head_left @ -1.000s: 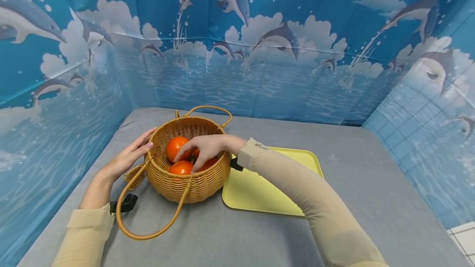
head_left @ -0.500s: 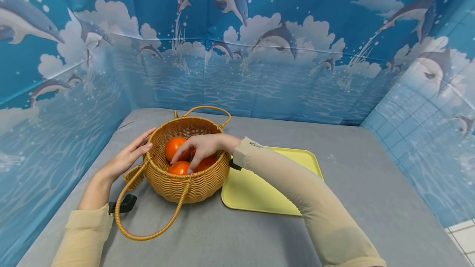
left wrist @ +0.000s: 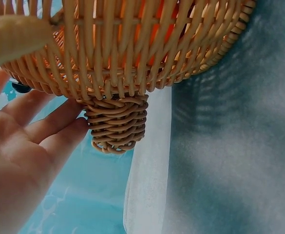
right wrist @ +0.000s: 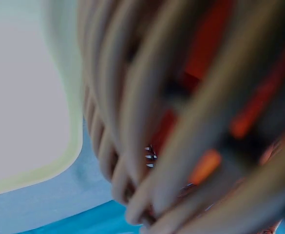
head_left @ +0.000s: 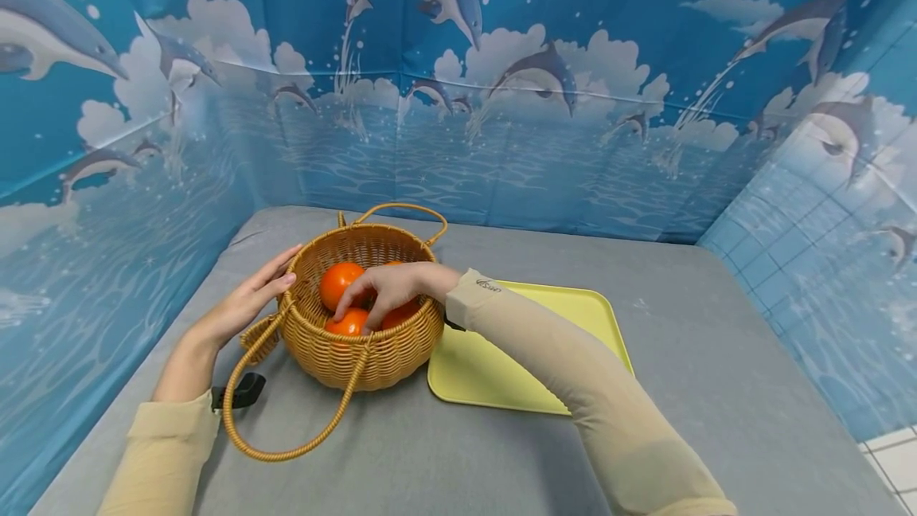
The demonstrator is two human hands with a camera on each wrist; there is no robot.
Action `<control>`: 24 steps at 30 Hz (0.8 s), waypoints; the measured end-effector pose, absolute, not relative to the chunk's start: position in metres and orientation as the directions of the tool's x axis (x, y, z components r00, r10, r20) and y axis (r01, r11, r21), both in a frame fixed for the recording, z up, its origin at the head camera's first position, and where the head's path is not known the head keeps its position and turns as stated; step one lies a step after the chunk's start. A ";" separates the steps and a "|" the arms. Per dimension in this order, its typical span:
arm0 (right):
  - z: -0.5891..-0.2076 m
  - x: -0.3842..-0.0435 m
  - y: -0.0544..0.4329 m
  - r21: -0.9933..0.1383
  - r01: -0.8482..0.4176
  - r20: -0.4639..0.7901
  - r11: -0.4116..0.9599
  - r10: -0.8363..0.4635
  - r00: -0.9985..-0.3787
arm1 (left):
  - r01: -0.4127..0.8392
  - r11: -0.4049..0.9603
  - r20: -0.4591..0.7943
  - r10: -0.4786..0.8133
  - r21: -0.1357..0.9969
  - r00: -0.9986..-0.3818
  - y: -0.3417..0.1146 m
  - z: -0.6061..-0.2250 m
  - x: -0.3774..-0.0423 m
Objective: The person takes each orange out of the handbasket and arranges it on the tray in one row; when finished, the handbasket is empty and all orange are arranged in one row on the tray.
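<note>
A round wicker basket (head_left: 372,365) with tomatoes inside stands left of centre in the head view. My right hand (head_left: 396,287) reaches over its right rim, thumb and fingers curved around the front tomato (head_left: 345,322). Another tomato (head_left: 338,283) lies behind it, and a further one (head_left: 401,314) shows partly under the hand. My left hand (head_left: 247,301) rests straight fingers against the basket's left rim. In the left wrist view, its fingertips meet a woven stub (left wrist: 117,124) on the basket. The basket wall hides my right hand in the right wrist view.
A yellow tray (head_left: 487,381) lies right of the basket, partly beneath my right forearm. One looped handle (head_left: 286,456) droops over the grey tabletop (head_left: 716,357) in front; the other handle (head_left: 401,205) stands behind. Dolphin-print curtains (head_left: 537,166) surround the table.
My right hand has shifted slightly and settled lower, its thumb and fingers closer about the front tomato. The left hand and the basket stay in place.
</note>
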State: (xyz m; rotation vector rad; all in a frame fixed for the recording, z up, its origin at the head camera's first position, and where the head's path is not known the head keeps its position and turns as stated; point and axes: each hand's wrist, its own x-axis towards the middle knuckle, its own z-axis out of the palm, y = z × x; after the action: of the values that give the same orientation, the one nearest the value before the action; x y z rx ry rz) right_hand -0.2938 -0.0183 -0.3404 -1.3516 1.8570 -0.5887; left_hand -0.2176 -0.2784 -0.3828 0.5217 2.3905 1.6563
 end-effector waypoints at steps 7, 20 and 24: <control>-0.342 -0.293 -0.018 -0.718 -0.612 -0.281 0.331 -0.943 -0.179 | 0.179 0.323 0.043 0.388 0.929 -0.921 -0.278 -0.383 -0.218; -0.344 -0.290 -0.023 -0.653 -0.644 -0.358 0.398 -0.912 -0.200 | 0.155 0.334 0.022 0.370 0.930 -0.929 -0.277 -0.382 -0.215; -0.344 -0.291 -0.021 -0.600 -0.670 -0.425 0.438 -0.883 -0.196 | 0.163 0.329 0.027 0.380 0.930 -0.925 -0.276 -0.381 -0.215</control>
State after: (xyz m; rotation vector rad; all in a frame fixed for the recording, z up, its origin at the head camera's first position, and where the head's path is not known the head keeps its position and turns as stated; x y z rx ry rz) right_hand -0.2906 -0.0209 -0.3439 -1.3071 1.9453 -0.3643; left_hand -0.2154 -0.2760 -0.3812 0.4956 2.3956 1.6405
